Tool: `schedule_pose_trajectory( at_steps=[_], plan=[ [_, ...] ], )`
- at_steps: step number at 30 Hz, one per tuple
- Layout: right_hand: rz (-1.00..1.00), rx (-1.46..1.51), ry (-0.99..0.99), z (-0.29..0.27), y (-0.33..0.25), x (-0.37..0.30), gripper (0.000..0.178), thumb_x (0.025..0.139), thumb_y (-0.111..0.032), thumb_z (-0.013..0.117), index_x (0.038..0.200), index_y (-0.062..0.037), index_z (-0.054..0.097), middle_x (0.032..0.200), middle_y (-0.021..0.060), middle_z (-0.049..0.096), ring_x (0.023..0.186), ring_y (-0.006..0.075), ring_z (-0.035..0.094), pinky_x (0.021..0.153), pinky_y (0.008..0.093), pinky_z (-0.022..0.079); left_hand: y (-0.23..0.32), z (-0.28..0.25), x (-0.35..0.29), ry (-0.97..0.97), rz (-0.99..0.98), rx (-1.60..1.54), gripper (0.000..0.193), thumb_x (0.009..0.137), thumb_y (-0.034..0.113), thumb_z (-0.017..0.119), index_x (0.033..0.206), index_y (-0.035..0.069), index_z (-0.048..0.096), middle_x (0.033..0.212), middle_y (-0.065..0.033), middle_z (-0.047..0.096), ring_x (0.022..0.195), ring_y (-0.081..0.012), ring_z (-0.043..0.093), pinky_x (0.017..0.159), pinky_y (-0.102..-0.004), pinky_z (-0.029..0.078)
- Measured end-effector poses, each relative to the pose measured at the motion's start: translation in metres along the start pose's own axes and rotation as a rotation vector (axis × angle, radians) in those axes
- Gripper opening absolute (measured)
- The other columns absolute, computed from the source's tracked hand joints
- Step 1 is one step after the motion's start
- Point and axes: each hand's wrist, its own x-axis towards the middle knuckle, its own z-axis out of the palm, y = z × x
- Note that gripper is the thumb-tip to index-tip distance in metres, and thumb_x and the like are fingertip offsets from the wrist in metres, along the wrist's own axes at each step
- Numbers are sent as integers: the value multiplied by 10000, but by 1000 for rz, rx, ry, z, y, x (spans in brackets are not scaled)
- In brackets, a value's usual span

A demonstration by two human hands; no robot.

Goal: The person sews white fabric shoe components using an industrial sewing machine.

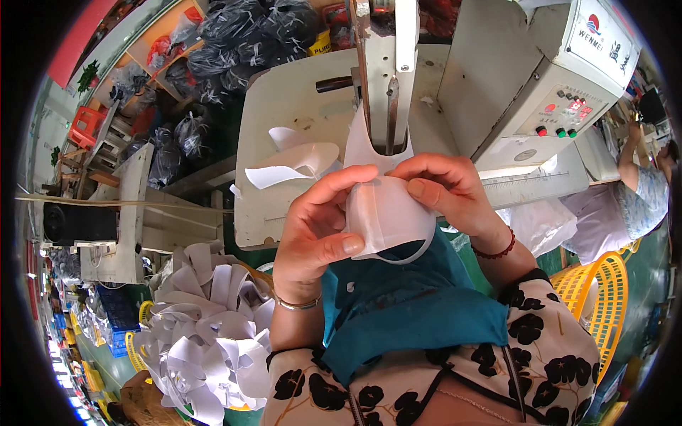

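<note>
A white, soft-looking cup-shaped piece is held up in front of the machine, with a thin white band curving along its lower edge. My left hand grips its left side, thumb on the near face and fingers behind. On the upper right edge, my right hand pinches the piece between thumb and fingers. Just beyond my fingertips, white material lies around the foot of the machine's upright arm. Whether it joins the held piece is hidden. Loose white curved pieces rest on the worktable to the left.
A control box with lit digits and coloured buttons stands right of the arm. White cut pieces overfill a yellow basket at lower left. Another yellow basket is at right, near another person. Black bags are heaped behind.
</note>
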Motion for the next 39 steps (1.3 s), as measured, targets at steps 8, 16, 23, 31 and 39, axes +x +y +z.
schedule_pose_trajectory(
  at_steps=[8,16,23,31,39],
  plan=[
    [-13,-31,-79,-3,0,-4,126,880,-71,565,955,25,596,884,35,603,829,87,553,719,219,446,-8,1,-1,-27,-22,-97,548,736,158,682,1207,-53,498,1041,-115,610,956,-179,585,877,-291,432],
    [-184,-252,-69,-5,-4,-2,131,821,-21,606,951,-12,614,900,53,583,845,134,545,726,253,433,-19,-3,-6,38,-65,-37,162,809,53,622,945,-33,610,869,-65,641,794,-98,580,754,-220,441],
    [-356,-465,-86,-2,-18,-7,297,738,40,643,1025,-34,622,921,82,597,857,207,554,746,316,439,-21,4,-5,54,-8,78,166,822,25,602,977,-33,607,882,-60,634,824,-106,579,755,-233,445],
    [-349,-584,-144,1,-29,-4,442,723,63,638,1143,-55,569,827,47,582,772,188,550,704,317,440,-22,5,-8,53,39,226,146,829,18,596,967,-29,606,859,-45,613,821,-97,559,738,-223,427],
    [-212,-589,-286,-6,-30,0,540,731,65,585,1233,-111,494,762,46,542,735,211,544,656,336,449,-24,10,-8,70,29,330,137,814,-20,594,950,-23,607,849,-39,611,814,-96,562,729,-225,436]
  ],
)
